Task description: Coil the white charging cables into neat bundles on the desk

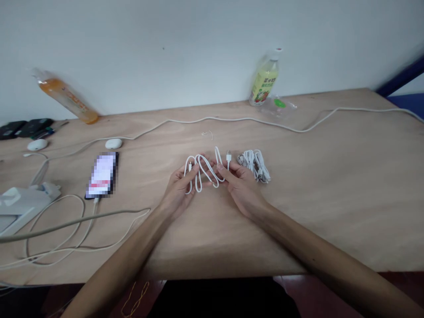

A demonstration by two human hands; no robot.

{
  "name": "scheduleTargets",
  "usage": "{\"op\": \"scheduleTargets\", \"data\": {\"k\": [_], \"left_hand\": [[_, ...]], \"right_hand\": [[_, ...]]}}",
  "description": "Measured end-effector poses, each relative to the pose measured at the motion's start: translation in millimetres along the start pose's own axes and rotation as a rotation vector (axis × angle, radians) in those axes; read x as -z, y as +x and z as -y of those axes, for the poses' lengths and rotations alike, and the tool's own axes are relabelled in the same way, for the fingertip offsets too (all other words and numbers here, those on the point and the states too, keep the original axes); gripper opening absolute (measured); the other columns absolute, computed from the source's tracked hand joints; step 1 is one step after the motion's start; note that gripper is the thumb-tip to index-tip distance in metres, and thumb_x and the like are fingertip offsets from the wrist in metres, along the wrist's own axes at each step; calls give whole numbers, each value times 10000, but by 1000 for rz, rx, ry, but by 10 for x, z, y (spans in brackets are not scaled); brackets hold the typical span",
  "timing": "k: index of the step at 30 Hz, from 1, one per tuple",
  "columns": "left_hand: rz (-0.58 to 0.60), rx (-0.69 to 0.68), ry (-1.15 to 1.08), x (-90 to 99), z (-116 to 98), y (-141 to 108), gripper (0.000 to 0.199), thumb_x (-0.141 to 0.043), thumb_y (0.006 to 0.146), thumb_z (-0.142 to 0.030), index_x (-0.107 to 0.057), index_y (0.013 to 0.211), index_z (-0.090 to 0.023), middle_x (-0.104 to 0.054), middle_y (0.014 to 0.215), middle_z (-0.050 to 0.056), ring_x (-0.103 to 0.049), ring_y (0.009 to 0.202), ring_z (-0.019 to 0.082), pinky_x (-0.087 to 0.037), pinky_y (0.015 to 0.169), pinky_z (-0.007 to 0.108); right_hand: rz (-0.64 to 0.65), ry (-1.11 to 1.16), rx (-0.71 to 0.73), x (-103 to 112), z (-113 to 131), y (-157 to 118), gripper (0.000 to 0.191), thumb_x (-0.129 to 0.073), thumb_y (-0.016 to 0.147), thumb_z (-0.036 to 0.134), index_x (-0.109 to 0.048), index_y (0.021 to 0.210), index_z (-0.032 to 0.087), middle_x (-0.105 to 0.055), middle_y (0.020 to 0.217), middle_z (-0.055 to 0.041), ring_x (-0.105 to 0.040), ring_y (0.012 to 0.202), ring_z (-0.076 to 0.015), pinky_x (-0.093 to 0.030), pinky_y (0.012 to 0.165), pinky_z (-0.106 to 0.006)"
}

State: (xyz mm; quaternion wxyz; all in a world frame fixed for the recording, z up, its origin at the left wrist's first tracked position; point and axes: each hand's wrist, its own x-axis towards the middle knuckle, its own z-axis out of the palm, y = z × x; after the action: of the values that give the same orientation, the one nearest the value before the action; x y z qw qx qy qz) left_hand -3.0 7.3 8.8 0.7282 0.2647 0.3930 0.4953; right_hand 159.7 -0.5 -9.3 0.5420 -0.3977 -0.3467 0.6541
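A white USB cable [208,164] runs in loose loops between my two hands, above the wooden table. My left hand [180,185] pinches its loops on the left, where a small connector pokes up by the thumb. On the other side, my right hand [236,181] grips the cable too, and a USB plug [228,156] stands up beside its fingers. Just beyond my right hand lie several bundled white cables [253,164] on the tabletop. Small white twist-tie pieces [208,134] lie farther back.
A phone [102,174] with a charging cord lies left, near a white power strip [26,205] and tangled cords. An orange bottle [68,98] and a yellow-green bottle [265,83] lean by the wall. One long white cord [208,118] crosses the table [347,198].
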Motion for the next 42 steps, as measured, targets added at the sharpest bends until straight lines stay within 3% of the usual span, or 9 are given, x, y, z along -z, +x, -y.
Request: {"op": "scheduleTargets", "data": {"k": [5,11,18,25,33,42], "left_hand": [[-22,-20,3,8,27,24,505,-838,977,-223,-736,1470,-184,-854,1277,148,-824,1201,325,-682,1056,403],[-22,-62,-55,-9,31,23,532,-827,992,-234,-700,1508,-219,-845,1309,130,-805,1250,315,-628,1142,435],[-34,-25,-108,-4,-10,-2,537,-721,1075,-318,-602,1598,-291,-805,1403,134,-780,1298,326,-631,1139,530],[-52,-14,-94,36,-5,15,581,-698,1088,-340,-547,1648,-363,-796,1418,114,-778,1301,311,-635,1130,534],[-53,-22,-45,30,-10,19,540,-653,1109,-354,-566,1641,-319,-812,1364,139,-807,1234,306,-660,1091,523],[-12,-27,-16,21,-19,0,559,-681,1092,-356,-561,1637,-312,-793,1413,146,-814,1217,320,-686,1045,500]], "right_hand": [[-17,-24,8,26,-26,27,376,-933,764,625,-828,866,278,-811,930,-38,-755,1016,-258,-606,966,-446],[-19,-26,28,39,-39,29,359,-938,777,607,-853,898,280,-816,929,-42,-742,987,-241,-592,979,-444],[-91,-7,18,27,-26,19,341,-1001,703,524,-861,903,286,-833,975,-30,-750,986,-238,-614,995,-441],[-94,-37,35,31,-40,11,287,-964,762,518,-841,863,279,-826,951,-25,-754,977,-233,-601,990,-434],[-110,-30,19,33,-19,1,352,-980,731,547,-853,911,272,-832,898,-38,-783,1002,-263,-617,981,-459],[-201,-97,35,41,-56,18,393,-1019,667,516,-757,755,237,-782,795,-20,-698,767,-191,-591,765,-361]]}}
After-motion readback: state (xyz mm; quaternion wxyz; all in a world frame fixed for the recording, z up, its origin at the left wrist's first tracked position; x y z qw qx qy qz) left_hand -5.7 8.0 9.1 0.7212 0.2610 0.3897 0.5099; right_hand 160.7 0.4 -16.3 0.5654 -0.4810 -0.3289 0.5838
